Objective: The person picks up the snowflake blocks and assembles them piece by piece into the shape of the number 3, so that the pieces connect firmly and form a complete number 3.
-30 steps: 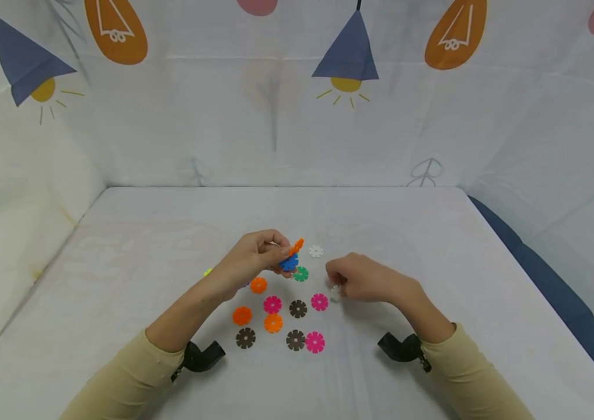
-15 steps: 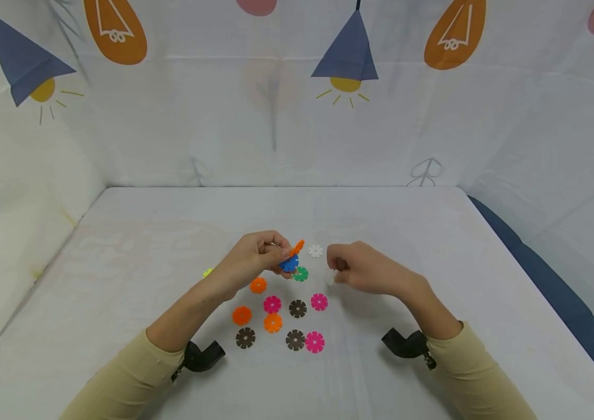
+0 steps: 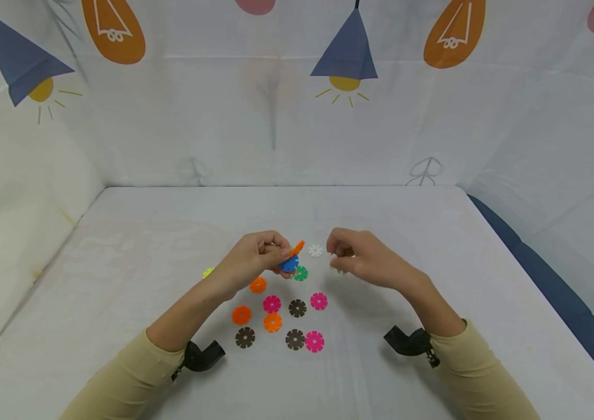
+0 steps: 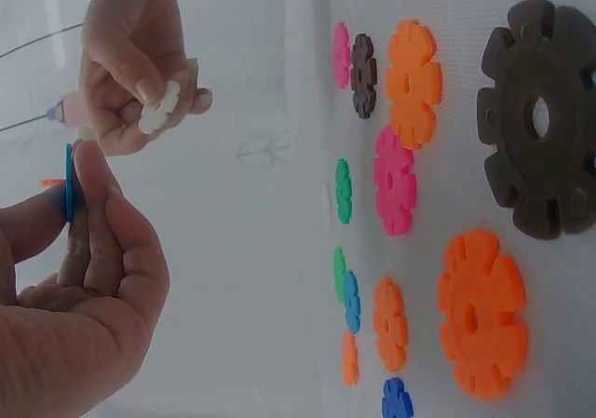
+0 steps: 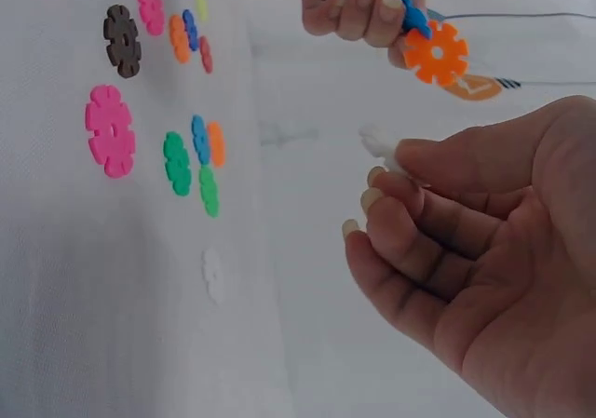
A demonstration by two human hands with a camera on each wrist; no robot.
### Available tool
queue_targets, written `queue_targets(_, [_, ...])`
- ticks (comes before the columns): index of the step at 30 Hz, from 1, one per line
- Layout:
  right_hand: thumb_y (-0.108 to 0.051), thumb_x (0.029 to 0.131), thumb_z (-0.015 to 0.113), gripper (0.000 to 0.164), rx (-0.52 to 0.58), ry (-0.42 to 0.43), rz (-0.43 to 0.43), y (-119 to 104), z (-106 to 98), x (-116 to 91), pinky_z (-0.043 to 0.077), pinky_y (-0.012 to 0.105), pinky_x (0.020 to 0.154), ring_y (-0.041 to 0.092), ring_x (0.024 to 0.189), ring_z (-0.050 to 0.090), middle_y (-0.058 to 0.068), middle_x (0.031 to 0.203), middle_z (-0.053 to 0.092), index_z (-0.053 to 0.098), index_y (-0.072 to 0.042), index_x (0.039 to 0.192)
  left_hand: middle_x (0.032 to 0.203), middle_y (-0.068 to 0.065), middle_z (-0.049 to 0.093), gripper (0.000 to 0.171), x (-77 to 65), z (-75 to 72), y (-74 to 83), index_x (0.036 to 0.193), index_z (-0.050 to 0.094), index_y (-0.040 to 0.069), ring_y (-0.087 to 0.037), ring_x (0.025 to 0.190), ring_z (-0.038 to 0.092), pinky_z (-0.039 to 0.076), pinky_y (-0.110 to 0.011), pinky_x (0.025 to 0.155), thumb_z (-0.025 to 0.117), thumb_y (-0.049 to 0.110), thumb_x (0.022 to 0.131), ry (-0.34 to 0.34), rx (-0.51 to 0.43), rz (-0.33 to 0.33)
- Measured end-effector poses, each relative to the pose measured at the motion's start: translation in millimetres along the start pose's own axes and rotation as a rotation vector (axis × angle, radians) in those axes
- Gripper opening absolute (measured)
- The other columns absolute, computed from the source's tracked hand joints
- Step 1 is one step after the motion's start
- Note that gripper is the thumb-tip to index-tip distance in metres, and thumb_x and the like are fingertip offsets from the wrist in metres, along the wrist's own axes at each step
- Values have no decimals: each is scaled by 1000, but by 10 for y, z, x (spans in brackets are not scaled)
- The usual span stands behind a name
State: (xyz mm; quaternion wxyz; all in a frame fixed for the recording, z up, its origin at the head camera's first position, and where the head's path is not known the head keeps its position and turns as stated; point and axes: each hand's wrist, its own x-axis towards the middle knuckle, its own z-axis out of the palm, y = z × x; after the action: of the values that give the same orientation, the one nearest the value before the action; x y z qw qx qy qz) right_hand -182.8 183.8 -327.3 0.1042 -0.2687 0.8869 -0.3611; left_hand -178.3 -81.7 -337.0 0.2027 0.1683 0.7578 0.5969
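My left hand (image 3: 252, 259) pinches a blue notched snowflake disc (image 3: 289, 264) between thumb and fingers. An orange snowflake disc (image 5: 436, 53) is joined to the blue one at an angle, as the right wrist view shows. Across from it, my right hand (image 3: 370, 259) is raised over the table and pinches a white snowflake disc (image 4: 160, 108) between thumb and fingertips. A gap separates the two hands in the head view. On the table between them lie a second white disc (image 3: 315, 250) and a green disc (image 3: 301, 273), partly overlapped by the left hand's pieces.
Loose discs lie flat on the white table (image 3: 407, 373) nearer to me: pink (image 3: 314, 341), dark brown (image 3: 245, 337) and orange (image 3: 241, 315), with a yellow one (image 3: 208, 272) behind the left arm. A printed white sheet (image 3: 197, 116) hangs behind the table.
My right hand has lifted the white disc off the table, moving up and away from me, and turned so the thumb side shows. The left hand keeps its place with the joined discs.
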Motion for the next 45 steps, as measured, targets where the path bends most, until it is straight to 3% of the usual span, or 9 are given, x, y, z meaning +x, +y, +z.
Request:
queue_targets(5, [-5,91,61,11,113,37,6,-28,-21,-15,56,34,70,29,75,65,7,78,64,59,-14,99,92,-17,74,22,-7,4,-5,106,60,7,-30,89,71,51,-45,94,60,28,99,-2,2,7])
queue_targets(11, [-6,93,61,10,237,47,-19,-41,-49,-26,55,33,69,30,74,63,11,78,63,60,-12,101,83,-8,74,16,-18,29,-16,103,62,10,-24,86,71,52,-49,92,62,25,99,7,68,53])
queue_targets(14, [-6,94,61,10,289,44,-47,-39,-55,-30,55,32,68,32,73,61,16,78,60,59,-9,103,81,-7,74,14,-27,48,-19,100,63,12,-27,87,69,52,-35,73,63,25,98,22,133,81])
queue_targets(18, [-6,94,61,10,312,52,-57,-35,-46,-28,55,31,67,29,71,61,19,79,59,59,-8,104,77,-5,71,12,-41,71,-11,97,64,16,-26,73,60,36,-26,52,65,28,97,56,218,80])
queue_targets(24, [-9,95,61,11,307,80,-68,-53,-32,-24,56,31,68,28,73,62,13,81,62,62,-10,106,82,-1,73,8,-58,95,-8,96,65,20,-20,58,44,33,-24,49,67,27,96,73,263,84])
queue_targets(30, [-9,95,62,13,263,94,-77,-86,-18,-30,55,31,67,31,75,63,7,82,64,65,-13,107,84,5,74,6,-60,130,-26,95,66,19,-26,78,66,47,-29,65,68,26,95,69,317,168])
queue_targets(35, [-9,95,62,15,198,105,-84,-133,-7,-44,56,31,71,29,77,64,4,85,67,67,-17,107,83,11,72,9,-74,154,-20,95,66,18,-17,83,71,53,-33,73,68,27,94,88,396,228])
queue_targets(39, [-8,95,63,16,132,124,-115,-149,13,-51,56,31,76,27,77,65,2,86,69,69,-18,106,83,8,72,7,-78,164,-19,96,65,16,-13,76,67,54,-27,67,67,22,95,98,484,274])
queue_targets(45, [-7,93,66,17,-5,175,-181,-149,53,-45,55,28,75,10,78,63,-6,90,70,71,-18,104,81,2,71,4,-78,167,-18,94,65,15,-8,67,60,50,-23,56,68,17,95,109,547,326])
